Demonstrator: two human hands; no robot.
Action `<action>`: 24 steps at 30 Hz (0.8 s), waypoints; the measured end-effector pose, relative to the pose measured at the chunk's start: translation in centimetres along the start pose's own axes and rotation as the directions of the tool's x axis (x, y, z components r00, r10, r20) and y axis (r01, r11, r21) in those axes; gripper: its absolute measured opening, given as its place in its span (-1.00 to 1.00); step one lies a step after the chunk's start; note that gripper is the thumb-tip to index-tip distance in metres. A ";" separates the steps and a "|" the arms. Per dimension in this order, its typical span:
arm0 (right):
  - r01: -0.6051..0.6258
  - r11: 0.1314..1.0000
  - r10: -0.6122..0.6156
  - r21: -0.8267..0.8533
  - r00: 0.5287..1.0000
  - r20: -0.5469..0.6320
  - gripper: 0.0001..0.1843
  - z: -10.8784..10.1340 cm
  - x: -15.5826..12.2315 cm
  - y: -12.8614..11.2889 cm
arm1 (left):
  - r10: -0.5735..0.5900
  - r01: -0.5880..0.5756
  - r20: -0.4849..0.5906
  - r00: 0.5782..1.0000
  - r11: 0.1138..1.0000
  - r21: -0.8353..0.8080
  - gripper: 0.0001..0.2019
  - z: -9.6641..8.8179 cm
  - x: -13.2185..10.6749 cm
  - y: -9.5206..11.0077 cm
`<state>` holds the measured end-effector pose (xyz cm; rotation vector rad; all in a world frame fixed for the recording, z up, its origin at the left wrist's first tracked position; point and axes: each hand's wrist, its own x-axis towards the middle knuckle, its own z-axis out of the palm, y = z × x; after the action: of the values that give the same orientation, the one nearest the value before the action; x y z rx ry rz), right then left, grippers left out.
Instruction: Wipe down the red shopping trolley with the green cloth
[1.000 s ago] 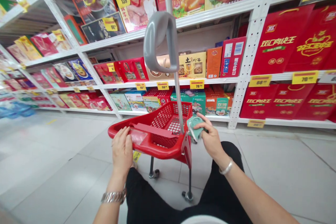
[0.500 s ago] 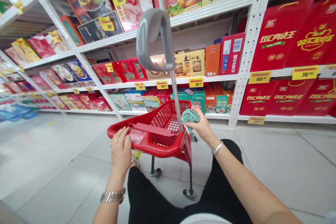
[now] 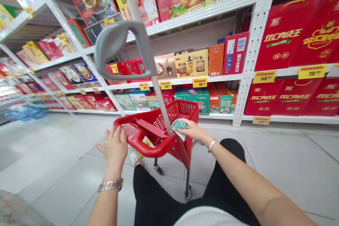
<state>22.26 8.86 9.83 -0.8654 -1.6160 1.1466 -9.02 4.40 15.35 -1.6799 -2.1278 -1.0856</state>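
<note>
A small red plastic shopping cart [image 3: 150,151] stands on casters between my knees, its slatted basket facing the shelves. From it rises a pale pole topped by a grey looped handle [image 3: 149,51], leaning to the left. My right hand [image 3: 192,130] is closed on a green cloth [image 3: 180,125] with a white part below, held against the cart's side near the foot of the pole. My left hand [image 3: 114,146] has its fingers spread, with the fingertips at the left corner of the cart's red rim. The wrapped cloth partly hides the rim there.
White shelves [image 3: 245,77] filled with boxed goods run along the front. Red gift boxes [image 3: 280,39] stand on the right, with yellow price tags below. Grey floor tiles [image 3: 66,162] stretch left, where blue-wrapped packs [image 3: 25,113] lie. My foot in a white shoe [image 3: 134,157] is beside the cart.
The cart has turned and its pole and handle have tipped left. My left hand has loosened from the rim and spread its fingers. My right hand has moved left with the cloth.
</note>
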 end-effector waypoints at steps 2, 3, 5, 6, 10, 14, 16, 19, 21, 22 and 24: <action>0.031 0.998 -0.030 -0.052 0.999 0.023 -0.53 2.0 -0.6 -0.4 | 0.012 -0.014 -0.054 0.998 1.000 -0.023 -0.54 -1.1 -0.9 1.1; 0.053 0.995 -0.050 -0.090 0.998 0.027 -0.51 3.0 -1.0 -0.8 | 0.029 -0.032 -0.044 0.999 0.998 -0.063 -0.53 -1.7 -1.5 1.6; 0.099 0.980 -0.095 -0.172 0.995 0.033 -0.45 4.9 -2.0 -1.6 | 0.045 -0.044 0.004 0.999 0.994 -0.099 -0.49 -2.6 -2.7 2.4; 0.115 0.972 -0.109 -0.206 0.993 0.040 -0.40 5.8 -2.5 -2.0 | 0.054 -0.052 0.022 0.998 0.996 -0.079 -0.47 -3.0 -3.3 2.7; 0.124 0.948 -0.107 -0.292 0.991 0.074 -0.20 8.8 -4.3 -2.6 | 0.206 -0.211 0.052 0.977 0.969 0.125 -0.36 -3.8 -5.7 3.2; 0.264 0.872 -0.225 -0.412 0.964 0.141 -0.28 9.7 -4.9 -1.1 | 0.212 -0.209 0.017 0.977 0.940 0.268 -0.16 -3.8 -6.7 2.2; 0.342 0.794 -0.292 -0.503 0.940 0.177 -0.36 9.2 -5.0 0.1 | 0.176 -0.162 -0.017 0.984 0.937 0.309 -0.15 -4.0 -6.6 1.4; 0.409 0.641 -0.360 -0.650 0.908 0.215 -0.30 8.1 -5.5 2.3 | 0.123 -0.112 -0.007 0.992 0.926 0.360 -0.21 -4.4 -5.9 0.3; 0.442 0.525 -0.400 -0.728 0.882 0.247 -0.28 7.3 -6.1 4.1 | 0.096 -0.089 0.003 0.995 0.918 0.386 -0.28 -4.5 -5.4 -0.1; 0.447 0.477 -0.416 -0.757 0.873 0.254 -0.28 6.8 -6.5 5.0 | 0.087 -0.085 0.012 0.996 0.917 0.391 -0.31 -4.4 -5.2 -0.2; 0.425 0.429 -0.436 -0.797 0.870 0.229 -0.29 5.4 -7.1 6.9 | 0.070 -0.079 0.037 0.997 0.917 0.391 -0.38 -4.2 -4.8 -0.1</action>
<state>19.48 3.06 0.59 -0.9153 -2.2342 -0.0935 -8.62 -1.98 15.47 -1.5675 -2.0995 -0.5676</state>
